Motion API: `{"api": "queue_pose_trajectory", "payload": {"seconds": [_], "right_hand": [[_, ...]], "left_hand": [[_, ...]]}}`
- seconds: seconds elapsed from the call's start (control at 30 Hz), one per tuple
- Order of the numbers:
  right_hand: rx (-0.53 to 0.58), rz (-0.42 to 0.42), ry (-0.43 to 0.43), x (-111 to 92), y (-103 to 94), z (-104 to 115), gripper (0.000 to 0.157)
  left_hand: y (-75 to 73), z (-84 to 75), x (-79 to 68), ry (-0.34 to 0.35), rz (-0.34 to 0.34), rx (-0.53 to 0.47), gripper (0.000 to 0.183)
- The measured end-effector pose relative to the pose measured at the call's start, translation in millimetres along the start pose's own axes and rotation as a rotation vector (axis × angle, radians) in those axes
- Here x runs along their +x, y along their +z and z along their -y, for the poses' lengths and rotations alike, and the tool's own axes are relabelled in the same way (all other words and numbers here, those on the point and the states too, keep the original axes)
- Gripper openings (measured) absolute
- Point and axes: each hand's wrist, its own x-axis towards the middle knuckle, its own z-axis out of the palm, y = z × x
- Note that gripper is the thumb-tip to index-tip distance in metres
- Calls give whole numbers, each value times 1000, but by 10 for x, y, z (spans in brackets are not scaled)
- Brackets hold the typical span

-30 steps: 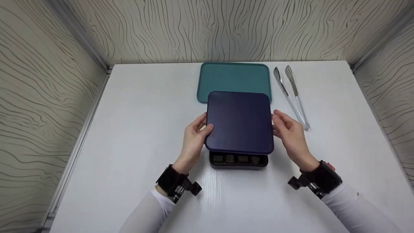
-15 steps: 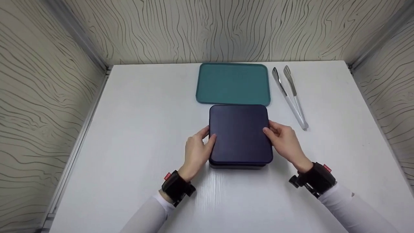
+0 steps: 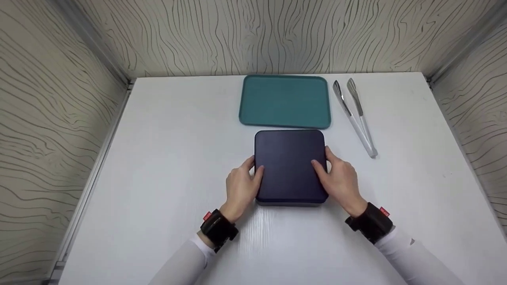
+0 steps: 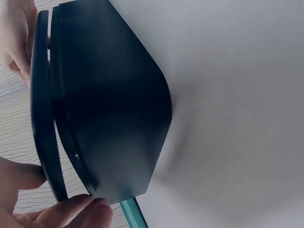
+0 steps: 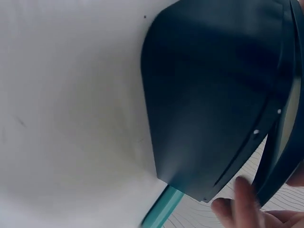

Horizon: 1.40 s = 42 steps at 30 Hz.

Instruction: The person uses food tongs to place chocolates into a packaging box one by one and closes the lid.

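Observation:
A dark blue lid (image 3: 291,166) lies over the matching dark metal box (image 4: 109,95), whose front side shows as a thin strip in the head view. In both wrist views a narrow gap shows between lid and box rim. My left hand (image 3: 241,190) holds the lid's left edge, thumb on top and fingers at the side beneath. On the opposite edge my right hand (image 3: 341,184) holds it the same way, thumb lying further onto the top. The box's inside is hidden under the lid.
Just behind the box lies a teal tray (image 3: 284,101). Metal tongs (image 3: 356,118) with white handles rest spread at the tray's right. All stand on a white table (image 3: 174,158), walled at the back and sides by wood-patterned panels (image 3: 269,37).
The lid has come down and toward me over the box, covering the dark cube-like pieces seen inside earlier. My right hand has moved left onto the lid's edge.

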Motion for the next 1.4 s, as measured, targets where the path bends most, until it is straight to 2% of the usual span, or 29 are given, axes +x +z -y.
{"api": "queue_pose_trajectory", "payload": {"seconds": [0.13, 0.27, 0.63, 0.8, 0.97, 1.13, 1.3, 1.4], "right_hand": [[-84, -23, -17, -48, 47, -31, 67], [-106, -40, -25, -48, 96, -66, 68], [-109, -1, -20, 18, 224, -155, 64], [-60, 0, -32, 50, 241, -181, 61], [4, 31, -24, 56, 262, -197, 61], [5, 94, 23, 74, 276, -176, 67], [-25, 145, 67, 109, 320, -136, 76], [-24, 153, 84, 121, 343, -128, 76]], "left_hand": [[7, 12, -35, 33, -19, 51, 41], [36, 37, -29, 25, -15, 59, 39], [106, 115, 41, -26, 25, 36, 39], [128, 125, 58, -29, 29, 1, 40], [213, 128, 3, -3, 2, 21, 42], [294, 97, 11, 21, -21, 61, 41], [351, 80, 69, -22, 16, 107, 43], [380, 79, 82, -42, 5, 126, 43]]}}
